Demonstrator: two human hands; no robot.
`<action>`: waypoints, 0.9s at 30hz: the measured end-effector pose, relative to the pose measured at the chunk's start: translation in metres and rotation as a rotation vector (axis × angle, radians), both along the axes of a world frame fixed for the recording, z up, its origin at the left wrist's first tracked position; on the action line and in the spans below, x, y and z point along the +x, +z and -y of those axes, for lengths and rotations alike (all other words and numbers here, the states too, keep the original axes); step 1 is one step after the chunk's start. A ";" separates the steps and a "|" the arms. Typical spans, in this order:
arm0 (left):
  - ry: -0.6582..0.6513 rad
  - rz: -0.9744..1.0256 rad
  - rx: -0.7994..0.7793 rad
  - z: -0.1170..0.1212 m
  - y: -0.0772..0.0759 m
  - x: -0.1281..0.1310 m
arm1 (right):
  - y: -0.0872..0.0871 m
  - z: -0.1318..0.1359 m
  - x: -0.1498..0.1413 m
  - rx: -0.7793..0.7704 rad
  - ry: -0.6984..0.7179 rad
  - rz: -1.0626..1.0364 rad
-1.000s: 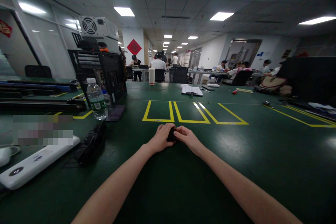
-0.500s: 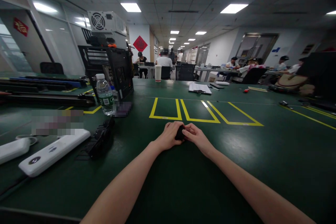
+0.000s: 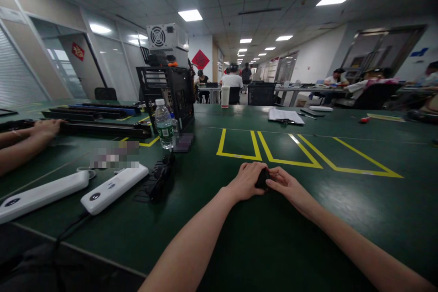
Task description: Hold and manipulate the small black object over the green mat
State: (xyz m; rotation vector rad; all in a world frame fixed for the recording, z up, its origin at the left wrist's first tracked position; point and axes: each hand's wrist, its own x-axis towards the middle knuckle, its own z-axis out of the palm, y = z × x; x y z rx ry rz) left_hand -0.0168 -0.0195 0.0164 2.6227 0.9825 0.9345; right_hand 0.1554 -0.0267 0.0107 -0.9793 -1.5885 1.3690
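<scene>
A small, dark, rounded object [image 3: 262, 179] is between my two hands, low over the green table [image 3: 273, 232]. My left hand [image 3: 249, 180] is closed around its left side, and the fingers cover much of it. From the right, my right hand [image 3: 284, 185] pinches its edge between thumb and fingers. What kind of thing it is I cannot make out. Just beyond the hands, yellow tape outlines [image 3: 236, 155] mark the tabletop.
To the left lie a white power bank-like device [image 3: 114, 189], black cables [image 3: 158, 178], a water bottle [image 3: 164, 125] and an open computer case [image 3: 167, 93]. A clipboard [image 3: 285, 116] and a cup [image 3: 225, 96] stand farther back. Another person's hands [image 3: 46, 130] rest at far left.
My view has turned left, so everything sits farther right in the picture. Another person's hands have come into view at the left. Both my hands keep hold of the dark object.
</scene>
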 end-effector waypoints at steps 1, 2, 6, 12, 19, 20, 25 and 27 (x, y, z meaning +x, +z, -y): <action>-0.002 0.000 0.000 0.000 0.000 0.000 | -0.001 -0.001 -0.001 -0.008 -0.018 -0.004; -0.004 0.001 -0.001 0.000 0.001 -0.001 | -0.002 -0.002 -0.001 -0.015 -0.034 -0.006; -0.013 0.000 -0.007 0.000 0.002 -0.003 | -0.004 -0.007 -0.003 -0.072 -0.059 -0.001; -0.007 0.003 -0.004 -0.002 0.001 -0.002 | -0.001 -0.004 -0.001 -0.055 -0.003 0.003; -0.006 0.007 0.002 -0.002 -0.001 0.000 | 0.004 0.004 -0.004 -0.057 -0.037 -0.018; -0.005 0.007 0.003 -0.002 -0.001 0.000 | 0.005 0.004 -0.005 -0.064 -0.041 -0.014; 0.006 -0.004 0.006 -0.003 -0.003 0.001 | 0.001 -0.002 -0.006 -0.070 -0.085 -0.013; 0.007 -0.010 0.005 -0.003 -0.003 0.001 | -0.001 -0.004 -0.004 -0.078 -0.081 -0.001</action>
